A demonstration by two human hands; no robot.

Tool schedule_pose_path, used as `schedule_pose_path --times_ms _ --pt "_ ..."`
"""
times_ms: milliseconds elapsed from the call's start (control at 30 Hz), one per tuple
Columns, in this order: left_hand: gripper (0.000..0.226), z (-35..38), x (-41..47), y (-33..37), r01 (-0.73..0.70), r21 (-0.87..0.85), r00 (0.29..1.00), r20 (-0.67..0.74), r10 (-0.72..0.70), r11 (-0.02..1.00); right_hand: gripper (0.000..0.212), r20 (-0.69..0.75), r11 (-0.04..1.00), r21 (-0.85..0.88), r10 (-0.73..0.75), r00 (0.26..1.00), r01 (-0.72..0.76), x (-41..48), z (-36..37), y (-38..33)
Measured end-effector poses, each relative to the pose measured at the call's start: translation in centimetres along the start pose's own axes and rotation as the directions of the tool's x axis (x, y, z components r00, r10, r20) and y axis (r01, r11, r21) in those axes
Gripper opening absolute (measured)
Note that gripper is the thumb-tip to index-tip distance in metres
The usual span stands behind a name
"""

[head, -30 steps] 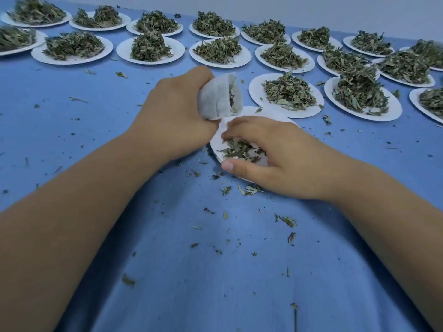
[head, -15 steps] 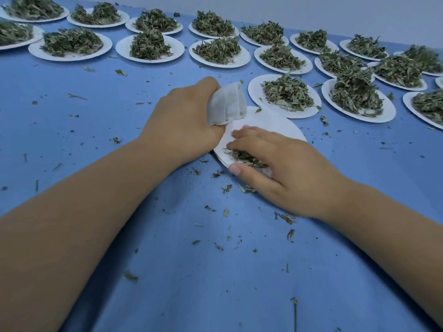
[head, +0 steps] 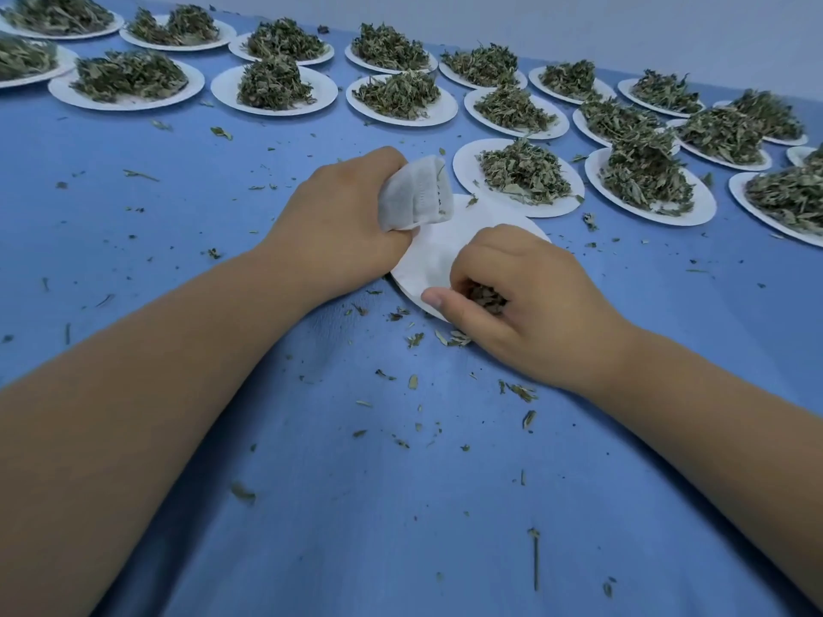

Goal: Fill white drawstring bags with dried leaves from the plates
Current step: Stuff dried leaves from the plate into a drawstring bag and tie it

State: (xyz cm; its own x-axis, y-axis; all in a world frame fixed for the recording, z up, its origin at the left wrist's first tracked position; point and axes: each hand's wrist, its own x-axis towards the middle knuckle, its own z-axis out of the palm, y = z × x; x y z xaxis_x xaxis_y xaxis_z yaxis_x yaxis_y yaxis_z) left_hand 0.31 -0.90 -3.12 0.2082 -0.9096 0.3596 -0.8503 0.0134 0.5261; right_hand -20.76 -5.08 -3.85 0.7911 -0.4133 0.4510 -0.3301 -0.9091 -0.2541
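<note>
Left hand [head: 338,224]: fingers wrapped round the lower body of the bag, holding it just above the far-left rim of the near plate.
White drawstring bag [head: 414,198]: small, pale cloth, bunched in that grip. Its mouth is turned right, toward the other hand, with a few leaf flecks at the opening. No cord can be made out.
Right hand [head: 525,300]: fingers curled down onto the near plate, thumb lying along its near edge, a clump pinched under the fingertips.
Dried leaves [head: 487,298]: a dark green tuft showing between thumb and fingers. How much is gathered cannot be told.
Near plate [head: 436,247]: white, shallow, mostly bare, touched by both hands.
Full plates [head: 556,207]: heaped with the same leaf, in rows across the far side of the surface, well apart from the hands.
Surface [head: 401,505]: blue cloth, littered with loose leaf scraps [head: 454,338] around the near plate.
Handling, bag: looks thin, soft and very light, likely to fold shut on itself. It is best held close under the mouth so the opening stays wide.
Handling, leaves: look dry, weightless and brittle. A loose fingertip gather should suit better than a squeeze, as the scraps suggest they shed easily.
Step, as judged: collecting the plate's last pinch for the bag.
</note>
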Motion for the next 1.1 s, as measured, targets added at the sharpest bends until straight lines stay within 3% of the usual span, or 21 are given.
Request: schedule_pose_path --times_ms 233,333,433,500,600,667,700,767,833,1000,1100 --pt "0.027 0.0 0.0 0.0 0.016 0.001 1.000 -0.015 -0.016 1.000 0.046 -0.020 0.998 0.004 0.064 0.998 -0.064 0.4 -0.3 -0.5" --pt "0.026 0.0 0.0 0.0 0.020 -0.014 1.000 -0.014 -0.020 1.000 0.048 -0.069 0.977 0.150 0.163 0.984 -0.151 0.8 -0.7 -0.4" --pt "0.026 -0.1 0.1 -0.1 0.027 -0.029 1.000 -0.014 -0.027 0.999 0.050 -0.155 0.889 0.348 0.367 0.917 -0.297 2.6 -2.1 -0.5" --pt "0.025 -0.2 0.1 -0.1 0.023 -0.038 0.999 -0.026 -0.024 0.999 0.051 -0.162 0.706 0.592 0.577 0.801 -0.389 4.6 -3.0 -0.8" --pt "0.026 -0.4 0.1 0.0 0.008 -0.061 0.997 -0.072 -0.013 0.998 0.039 0.067 0.156 0.929 0.820 0.569 -0.334 7.6 -3.5 -1.0" --pt "0.028 -0.5 0.0 0.1 -0.004 -0.073 0.994 -0.109 -0.004 0.997 0.034 0.228 -0.161 0.972 0.833 0.505 -0.173 9.5 -3.2 -1.1" --pt "0.029 -0.4 0.0 0.2 -0.006 -0.076 0.993 -0.121 -0.003 0.997 0.033 0.271 -0.262 0.961 0.828 0.492 -0.088 10.3 -3.1 -1.3" --pt "0.028 -0.3 0.0 0.2 -0.001 -0.089 0.991 -0.134 -0.011 0.996 0.034 0.293 -0.358 0.933 0.824 0.485 0.044 11.6 -2.9 -1.6" --pt "0.027 -0.2 0.1 0.1 0.007 -0.114 0.988 -0.152 -0.024 0.993 0.035 0.264 -0.345 0.935 0.829 0.493 0.078 12.5 -2.7 -2.2" --pt "0.027 -0.2 0.3 -0.1 0.016 -0.179 0.980 -0.194 -0.051 0.984 0.038 0.073 -0.089 0.996 0.839 0.539 0.004 13.7 -2.1 -3.4" --pt "0.026 -0.2 0.4 -0.1 0.032 -0.204 0.980 -0.188 -0.071 0.978 0.034 -0.010 0.003 1.000 0.813 0.582 0.014 13.9 -2.1 -3.7"
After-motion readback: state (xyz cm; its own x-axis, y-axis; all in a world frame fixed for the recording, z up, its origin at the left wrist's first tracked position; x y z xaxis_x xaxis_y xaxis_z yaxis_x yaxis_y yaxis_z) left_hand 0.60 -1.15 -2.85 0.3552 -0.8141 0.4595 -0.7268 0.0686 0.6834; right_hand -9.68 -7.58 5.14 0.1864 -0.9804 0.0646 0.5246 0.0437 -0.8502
